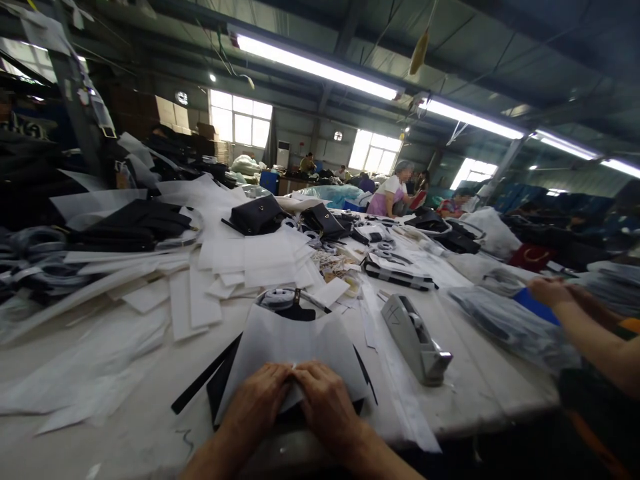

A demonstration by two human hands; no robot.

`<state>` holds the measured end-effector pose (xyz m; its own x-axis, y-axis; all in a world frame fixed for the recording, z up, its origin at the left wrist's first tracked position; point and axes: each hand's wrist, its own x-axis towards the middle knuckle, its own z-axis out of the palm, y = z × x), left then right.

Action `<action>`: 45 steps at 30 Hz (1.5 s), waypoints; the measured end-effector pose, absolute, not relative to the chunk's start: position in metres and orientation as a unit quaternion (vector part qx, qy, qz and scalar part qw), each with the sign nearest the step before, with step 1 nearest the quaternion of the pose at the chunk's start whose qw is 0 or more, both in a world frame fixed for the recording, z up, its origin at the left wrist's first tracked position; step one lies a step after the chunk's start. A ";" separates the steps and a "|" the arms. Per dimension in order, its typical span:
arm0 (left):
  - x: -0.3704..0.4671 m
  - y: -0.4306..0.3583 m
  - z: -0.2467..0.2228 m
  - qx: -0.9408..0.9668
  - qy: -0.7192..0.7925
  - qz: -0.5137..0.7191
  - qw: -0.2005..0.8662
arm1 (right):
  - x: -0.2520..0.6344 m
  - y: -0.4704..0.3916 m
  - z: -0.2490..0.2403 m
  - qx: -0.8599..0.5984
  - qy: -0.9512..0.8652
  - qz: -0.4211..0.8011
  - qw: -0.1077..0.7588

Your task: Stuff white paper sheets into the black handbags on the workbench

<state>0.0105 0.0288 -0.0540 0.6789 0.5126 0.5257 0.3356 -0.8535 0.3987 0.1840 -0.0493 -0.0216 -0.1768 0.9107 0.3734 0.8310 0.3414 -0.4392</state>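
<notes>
A translucent white wrapping sheet [295,337] covers a black handbag [220,393] lying at the table's near edge. My left hand [257,397] and my right hand [325,397] meet over the sheet's near side, fingers bent and fingertips touching, pinching the sheet between them. Something small and pale shows at the fingertips, too small to name. A black strap [200,383] sticks out to the left from under the sheet. Past the sheet's far edge, the bag's wrapped handle [280,300] and a dark brown tag [297,297] are visible. Most of the bag is hidden.
Right of the bag stands a grey tape dispenser [415,340]. White sheets [250,257] are piled beyond and to the left. Black bags [257,215] lie farther back. A co-worker's arm [590,327] reaches in at right, beside plastic-wrapped items [510,320].
</notes>
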 end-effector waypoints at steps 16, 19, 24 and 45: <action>0.023 0.006 -0.025 0.917 0.352 0.182 0.051 | 0.195 -0.041 0.024 -0.569 -0.779 0.223 0.139; 0.022 0.008 -0.020 0.915 0.359 0.175 0.061 | 0.198 -0.022 0.051 -0.572 -0.762 0.291 0.089; 0.015 0.011 -0.009 0.905 0.377 0.168 0.100 | 0.192 0.006 0.054 -0.637 -0.721 0.264 0.064; 0.050 0.056 -0.015 0.908 0.359 0.177 0.123 | 0.203 -0.003 -0.011 -0.588 -0.708 0.281 0.272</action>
<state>0.0497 0.0558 -0.0150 0.6800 0.6949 0.2341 0.6076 -0.7127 0.3506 0.2032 -0.0028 -0.0114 -0.1616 0.9853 0.0550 0.6799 0.1515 -0.7175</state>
